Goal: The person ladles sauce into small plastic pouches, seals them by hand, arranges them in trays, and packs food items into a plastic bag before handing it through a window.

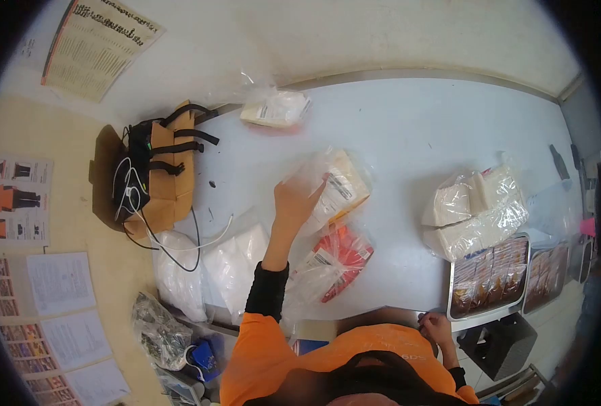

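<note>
My left hand (297, 201) reaches over the middle of the table, its fingers closed on a clear plastic bag (346, 186) that holds a pale, labelled package. Just below that bag lies another clear bag with red packs (344, 254) inside. My right hand (438, 329) is low at the table's front edge, left of a metal tray (453, 287) of packets. Its fingers are curled, and whatever they may hold is too small to make out.
Bags of white packs (480, 210) sit at the right, behind the tray. A cardboard box (172, 176) with black straps and cables stands at the left. White plastic bags (236, 264) lie at front left. Another wrapped pack (277, 109) rests near the back wall.
</note>
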Motion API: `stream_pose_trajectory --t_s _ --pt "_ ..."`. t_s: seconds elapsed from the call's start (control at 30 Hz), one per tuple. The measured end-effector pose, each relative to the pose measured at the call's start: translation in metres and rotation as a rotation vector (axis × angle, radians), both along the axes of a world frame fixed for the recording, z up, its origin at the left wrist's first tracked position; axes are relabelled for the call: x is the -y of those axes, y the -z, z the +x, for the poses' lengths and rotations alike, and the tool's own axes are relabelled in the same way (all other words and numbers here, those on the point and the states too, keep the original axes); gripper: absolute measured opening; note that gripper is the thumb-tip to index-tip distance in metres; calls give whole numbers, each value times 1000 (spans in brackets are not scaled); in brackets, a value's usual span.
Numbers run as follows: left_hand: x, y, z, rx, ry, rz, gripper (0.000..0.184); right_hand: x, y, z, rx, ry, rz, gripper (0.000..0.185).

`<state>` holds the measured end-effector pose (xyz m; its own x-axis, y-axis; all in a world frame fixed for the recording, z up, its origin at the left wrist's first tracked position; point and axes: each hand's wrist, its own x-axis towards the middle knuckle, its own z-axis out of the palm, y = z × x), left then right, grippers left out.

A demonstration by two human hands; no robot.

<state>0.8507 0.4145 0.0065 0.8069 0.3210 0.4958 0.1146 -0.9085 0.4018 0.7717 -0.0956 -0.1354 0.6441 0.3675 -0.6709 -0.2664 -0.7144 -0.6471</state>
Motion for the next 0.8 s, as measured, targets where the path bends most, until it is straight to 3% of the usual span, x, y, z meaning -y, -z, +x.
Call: stream_pose_trajectory --t_s 0.13,0.2,0.37,0.43,0.47,0.53,0.57,0.6,0.63,0.67,0.7,0.73,0.77,0.8 --pt "-3 10 -6 -56 -51 18 30 6 7 0 6 -42 -1 18" --pt "-5 15 -11 -61 5 198 33 16 25 -7 83 -61 65 17" --pt "-1 5 -8 -35 -24 107 42 37 60 -16 38 57 100 15" --pt "-1 4 -7 -63 2 108 46 30 48 -14 61 2 85 16" --pt "2 -3 -7 -98 -20 53 47 0 -4 1 -100 55 57 18" --pt "3 -10 -7 -129 -43 -3 47 14 17 -5 -99 51 1 18" --pt "1 -12 -7 -117 -31 86 45 17 23 -5 -101 50 -53 20" --pt "-4 -14 -8 -103 -21 176 44 -12 -22 7 -129 27 -100 22" --pt "-35 3 -11 -92 -27 177 44 -17 -24 5 -118 22 -99 22" --pt "-90 33 -13 -229 232 -305 43 -15 -23 4 -185 98 -54 21" --pt "-117 33 -2 -239 260 -614 42 -13 -22 6 -246 165 -9 21" --pt "-143 32 9 -224 255 -922 41 -8 -18 5 -185 70 -13 20" --pt "-157 18 24 -90 14 -1054 39 -5 -15 7 -119 -29 -20 20" --pt "-185 38 45 -46 -135 -937 41 -10 -23 11 -95 -113 -79 20"
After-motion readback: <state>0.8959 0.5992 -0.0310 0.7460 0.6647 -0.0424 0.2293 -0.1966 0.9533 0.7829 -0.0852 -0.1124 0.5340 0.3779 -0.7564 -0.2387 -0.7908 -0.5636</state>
